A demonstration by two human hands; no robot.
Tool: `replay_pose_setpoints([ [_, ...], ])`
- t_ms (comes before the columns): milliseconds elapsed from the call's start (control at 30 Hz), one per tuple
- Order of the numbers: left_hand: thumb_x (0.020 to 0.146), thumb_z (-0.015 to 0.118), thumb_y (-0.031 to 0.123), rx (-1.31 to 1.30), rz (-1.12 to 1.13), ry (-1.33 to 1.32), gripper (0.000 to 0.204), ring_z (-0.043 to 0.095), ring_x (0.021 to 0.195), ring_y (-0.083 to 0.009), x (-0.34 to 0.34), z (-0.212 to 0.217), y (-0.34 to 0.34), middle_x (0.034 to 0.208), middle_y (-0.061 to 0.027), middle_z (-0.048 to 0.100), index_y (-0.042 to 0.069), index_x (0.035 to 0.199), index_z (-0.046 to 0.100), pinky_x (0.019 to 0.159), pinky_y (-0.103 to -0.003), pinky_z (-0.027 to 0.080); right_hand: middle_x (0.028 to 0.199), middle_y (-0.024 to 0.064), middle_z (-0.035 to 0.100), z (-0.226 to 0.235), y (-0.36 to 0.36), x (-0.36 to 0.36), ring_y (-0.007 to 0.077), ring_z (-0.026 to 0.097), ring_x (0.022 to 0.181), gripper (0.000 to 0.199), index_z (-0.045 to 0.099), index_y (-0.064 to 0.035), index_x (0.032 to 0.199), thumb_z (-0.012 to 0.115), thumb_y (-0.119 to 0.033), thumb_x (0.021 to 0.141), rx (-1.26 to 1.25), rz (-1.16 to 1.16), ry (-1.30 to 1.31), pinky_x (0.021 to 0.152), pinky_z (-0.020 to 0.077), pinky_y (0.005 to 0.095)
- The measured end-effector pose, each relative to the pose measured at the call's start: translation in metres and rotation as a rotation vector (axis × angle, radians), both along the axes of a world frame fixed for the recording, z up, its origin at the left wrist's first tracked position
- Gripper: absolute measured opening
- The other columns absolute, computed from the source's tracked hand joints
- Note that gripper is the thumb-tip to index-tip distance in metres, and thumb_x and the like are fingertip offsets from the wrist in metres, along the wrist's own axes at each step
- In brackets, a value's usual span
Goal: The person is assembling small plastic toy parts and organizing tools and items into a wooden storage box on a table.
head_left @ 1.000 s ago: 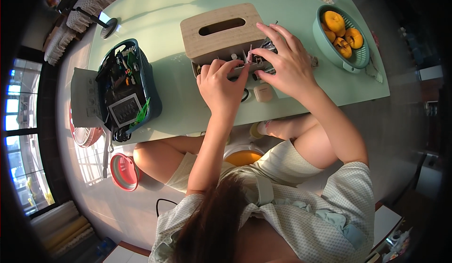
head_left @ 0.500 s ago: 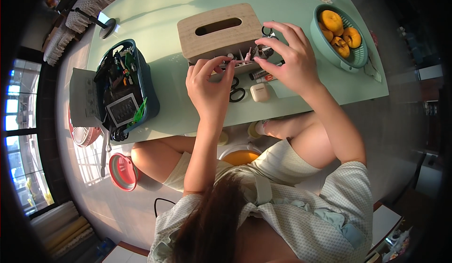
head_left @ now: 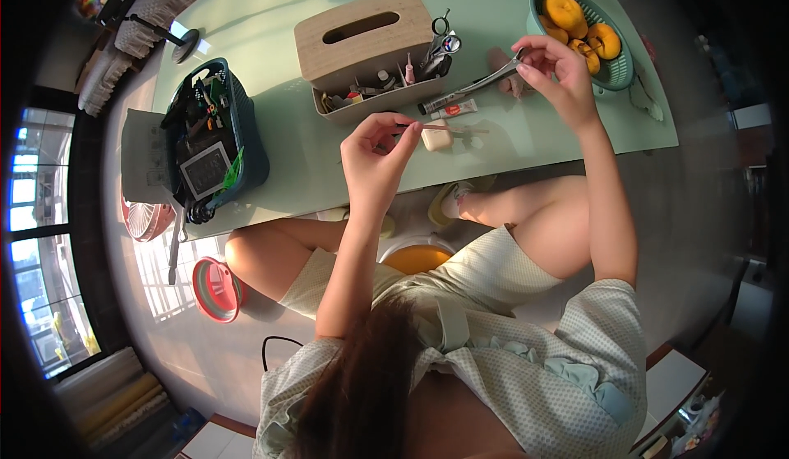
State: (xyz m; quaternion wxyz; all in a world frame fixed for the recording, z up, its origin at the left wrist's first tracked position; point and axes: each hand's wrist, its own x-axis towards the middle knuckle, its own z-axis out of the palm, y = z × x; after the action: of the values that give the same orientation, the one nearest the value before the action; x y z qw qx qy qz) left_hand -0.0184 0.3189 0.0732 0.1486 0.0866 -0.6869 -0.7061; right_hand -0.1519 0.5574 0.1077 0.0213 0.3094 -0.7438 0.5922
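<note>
My left hand (head_left: pixel 374 156) is closed in a pinch on a thin pinkish stick (head_left: pixel 436 127) that points right, above a cream earbud case (head_left: pixel 438 138). Farther right, my right hand (head_left: pixel 561 83) pinches the end of a slim silvery tool (head_left: pixel 496 74); its exact kind is unclear. Beyond the hands stands a tissue box (head_left: pixel 374 27) with a wooden lid. Its front tray (head_left: pixel 341 114) holds a pink bottle (head_left: pixel 409 70), scissors with ring handles (head_left: pixel 441 25) and other small items. A dark tube (head_left: pixel 436 103) and a small squeeze tube (head_left: pixel 454 110) lie before it.
A blue basket (head_left: pixel 253 134) of electronic parts stands at the left, beside a black stand (head_left: pixel 187 46). A green colander (head_left: pixel 622 77) of orange fruit sits at the far right. The table's near edge runs just above my knees; a red basin (head_left: pixel 207 290) is on the floor.
My right hand has moved right, away from the left hand, and now holds the silvery tool. My left hand has shifted slightly right and nearer, keeping the stick. The view has shifted slightly.
</note>
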Motion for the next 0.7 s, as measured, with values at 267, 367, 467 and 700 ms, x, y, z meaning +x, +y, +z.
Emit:
replay_pose_setpoints([
  [267,0.078,0.074,0.014,-0.192,-0.126,-0.104,0.014,0.051,0.056,-0.0048,-0.009,-0.061,0.041,0.074,0.0004,0.066,0.003,0.085,0.067,0.052,-0.022,0.039,0.086,-0.0058,0.064,-0.024,0.037,-0.014,0.0014,0.056,0.077,0.023,0.065,-0.0082,0.101,0.071,-0.01,0.079,0.285,0.161,-0.225,0.062,0.0376,0.0187],
  [367,0.075,0.072,0.016,-0.486,-0.085,-0.187,0.012,0.056,0.056,-0.0117,-0.003,-0.051,0.052,0.073,-0.0002,0.066,0.009,0.084,0.068,0.051,-0.026,0.042,0.084,-0.0048,0.065,-0.03,0.04,-0.014,0.0026,0.056,0.074,0.019,0.064,-0.0081,0.094,0.069,-0.006,0.076,0.334,0.203,-0.255,0.062,0.0396,0.0182],
  [467,0.074,0.071,0.015,-0.719,-0.013,-0.111,0.009,0.055,0.053,-0.0157,-0.004,-0.052,0.057,0.075,-0.0002,0.066,0.012,0.082,0.068,0.05,-0.028,0.043,0.082,-0.0041,0.065,-0.038,0.039,-0.014,0.0033,0.056,0.073,0.02,0.064,-0.0082,0.094,0.07,-0.006,0.074,0.406,0.227,-0.258,0.062,0.0412,0.0185],
  [700,0.074,0.071,0.014,-0.995,0.07,0.129,0.007,0.063,0.062,-0.0219,-0.007,-0.06,0.063,0.077,0.0002,0.066,0.013,0.081,0.069,0.054,-0.032,0.048,0.075,0.0006,0.066,-0.061,0.036,-0.011,0.0092,0.061,0.07,0.024,0.068,-0.0081,0.096,0.074,-0.011,0.073,0.559,0.179,-0.179,0.068,0.0497,0.0244],
])
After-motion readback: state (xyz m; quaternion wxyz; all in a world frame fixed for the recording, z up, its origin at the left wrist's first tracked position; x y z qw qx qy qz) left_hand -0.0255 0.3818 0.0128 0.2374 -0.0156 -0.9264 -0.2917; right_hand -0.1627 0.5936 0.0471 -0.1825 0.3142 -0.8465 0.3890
